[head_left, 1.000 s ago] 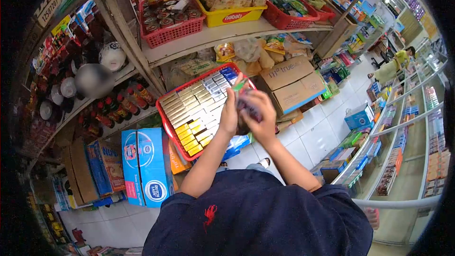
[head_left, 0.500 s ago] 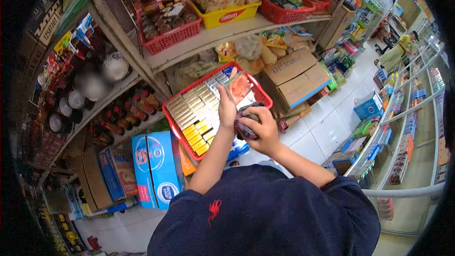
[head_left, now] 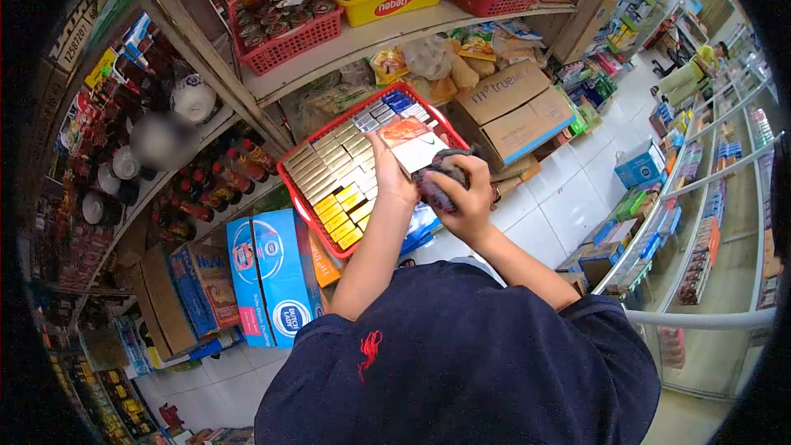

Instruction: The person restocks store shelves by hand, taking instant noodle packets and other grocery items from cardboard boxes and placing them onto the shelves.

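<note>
My left hand (head_left: 393, 171) grips a flat white box with an orange picture (head_left: 409, 142), thumb along its near side. Bunched in my right hand (head_left: 470, 202) is a dark purplish cloth (head_left: 442, 180), pressed up to the box's right end. Both hands are over the right part of a red plastic basket (head_left: 290, 191). Rows of small packs fill that basket: gold packs (head_left: 317, 170), yellow packs (head_left: 336, 216), and white and blue packs toward the far end.
Above the basket, a shelf carries a red basket of jars (head_left: 284, 37) and a yellow bin (head_left: 395, 5). An open cardboard carton (head_left: 515, 107) sits to the right, a blue carton (head_left: 272, 280) at lower left. Glass cases (head_left: 717, 222) line the right; a person (head_left: 688, 78) is far off.
The white box has turned flatter and shows more of its face, with my left fingers beneath it. My right hand with the cloth has shifted slightly right. The view has moved a little.
</note>
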The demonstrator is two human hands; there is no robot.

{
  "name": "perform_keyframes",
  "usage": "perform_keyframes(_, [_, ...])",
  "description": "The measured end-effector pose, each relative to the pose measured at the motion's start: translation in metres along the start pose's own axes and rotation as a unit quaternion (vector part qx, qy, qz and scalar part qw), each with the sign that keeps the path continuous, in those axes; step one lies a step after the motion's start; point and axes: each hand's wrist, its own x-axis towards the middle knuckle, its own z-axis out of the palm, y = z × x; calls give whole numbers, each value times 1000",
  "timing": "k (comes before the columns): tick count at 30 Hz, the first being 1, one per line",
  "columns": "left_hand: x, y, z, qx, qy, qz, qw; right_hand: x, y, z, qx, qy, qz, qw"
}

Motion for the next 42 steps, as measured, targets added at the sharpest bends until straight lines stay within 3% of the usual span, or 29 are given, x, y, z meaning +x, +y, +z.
perform_keyframes(2, [-4, 0, 4, -39, -31, -17, 999, 4, 12, 2, -2, 22, 6, 1000])
perform_keyframes(4, [-10, 0, 15, -60, -28, 5, 998, 11, 14, 0, -22, 91, 91, 991])
perform_keyframes(9, [-4, -6, 18, -10, -16, 53, 998, 9, 7, -5, -20, -13, -33, 999])
perform_keyframes(12, [-12, 2, 31, -7, -65, 83, 994, 12, 27, -6, 35, 14, 170, 985])
perform_keyframes(13, [-15, 4, 32, -10, -76, 52, 996, 10, 26, -5, 49, 11, 181, 982])
perform_keyframes(14, [-8, 2, 25, -10, -76, 53, 996, 9, 23, -6, 49, 11, 180, 982])
perform_keyframes(16, [-3, 2, 29, 113, -191, 58, 973, 6, 13, -6, 100, -35, 151, 983])
perform_keyframes(17, [-13, -14, 29, 72, -68, 96, 990, 5, 9, -7, 129, -39, 163, 977])
perform_keyframes(20, [-20, -13, 29, 225, -113, 29, 967, -1, -7, -11, 142, -15, 162, 976])
perform_keyframes(22, [-18, -13, 28, 282, -109, -34, 953, 0, -10, -18, 138, 8, 92, 986])
perform_keyframes(24, [-10, -21, 8, 267, -196, -2, 944, 19, -2, -27, 79, 38, 40, 995])
perform_keyframes(25, [-17, -29, 22, 307, -140, 81, 938, 29, 1, -30, 69, 67, 79, 992])
perform_keyframes(26, [-17, -29, 22, 307, -141, 78, 938, 33, 10, -32, 55, 73, 119, 989])
perform_keyframes(28, [-15, -22, 26, 339, -166, 65, 924, 31, 14, -33, 66, 59, 91, 992])
perform_keyframes(30, [-17, -16, 26, 278, -147, 42, 948, 14, 4, -32, 51, -4, 20, 999])
perform_keyframes(33, [-18, -11, 28, 248, -144, 36, 957, -6, 3, -30, 94, -43, 23, 994])
perform_keyframes(37, [-27, -14, 26, 342, -230, 1, 911, 21, 17, -48, 95, 61, 47, 993])
perform_keyframes(40, [-28, -9, 27, 358, -297, -41, 884, 46, 22, -69, 262, 43, 221, 939])
perform_keyframes(42, [-32, -4, 34, 502, -329, -95, 794, 53, 33, -74, 330, -99, 192, 919])
